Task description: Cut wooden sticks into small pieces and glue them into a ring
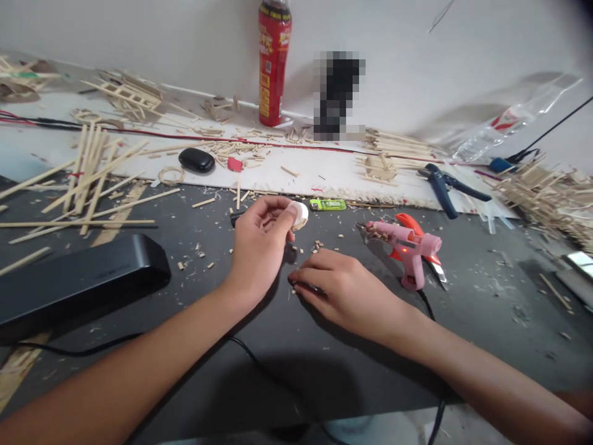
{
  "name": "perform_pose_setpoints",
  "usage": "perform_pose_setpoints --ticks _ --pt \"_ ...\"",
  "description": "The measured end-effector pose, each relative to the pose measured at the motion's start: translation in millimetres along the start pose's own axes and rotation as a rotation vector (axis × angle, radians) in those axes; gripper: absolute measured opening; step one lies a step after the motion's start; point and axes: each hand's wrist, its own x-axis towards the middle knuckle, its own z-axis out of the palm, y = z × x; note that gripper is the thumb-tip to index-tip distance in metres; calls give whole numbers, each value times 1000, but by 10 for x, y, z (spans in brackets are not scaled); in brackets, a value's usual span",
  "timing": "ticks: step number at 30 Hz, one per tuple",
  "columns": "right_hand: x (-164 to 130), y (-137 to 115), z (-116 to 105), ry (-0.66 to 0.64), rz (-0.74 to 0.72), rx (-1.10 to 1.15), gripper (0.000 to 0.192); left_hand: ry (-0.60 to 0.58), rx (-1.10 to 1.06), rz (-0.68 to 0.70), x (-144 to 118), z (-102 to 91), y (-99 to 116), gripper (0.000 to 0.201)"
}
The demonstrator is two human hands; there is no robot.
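My left hand (263, 238) is raised over the dark table, its thumb and fingers closed on a small white round piece (300, 215) with a brownish lower edge. My right hand (336, 281) is low at the tabletop, palm down, thumb and fingertips drawn together. A tiny wood chip (293, 291) shows at those fingertips; whether anything is pinched between them is hidden. Beyond both hands lies a green lighter (327, 204). To the right, a pink hot glue gun (405, 250) with a lit red light rests over an orange-handled cutter (434, 269).
Thin wooden sticks (88, 173) pile up at left, behind a dark long box-shaped device (83, 278). A red bottle (275, 65) stands by the wall. Blue-handled pliers (442, 188), a black oval case (197, 160) and a tilted clear bottle (509, 123) lie farther back. Cables cross the table.
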Motion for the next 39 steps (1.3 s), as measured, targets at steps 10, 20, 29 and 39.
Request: perform_pose_setpoints --ticks 10,20,29,39 --pt "-9 -28 -128 119 166 376 14 2 12 8 -1 -27 -1 10" --pt "-118 77 -303 376 455 1565 16 -124 161 101 -166 -18 82 11" --pt "-152 97 -266 385 406 1645 9 -131 304 204 -215 -39 131 5" --pt "-155 118 -254 304 414 1772 14 -136 473 339 -256 -76 143 5"
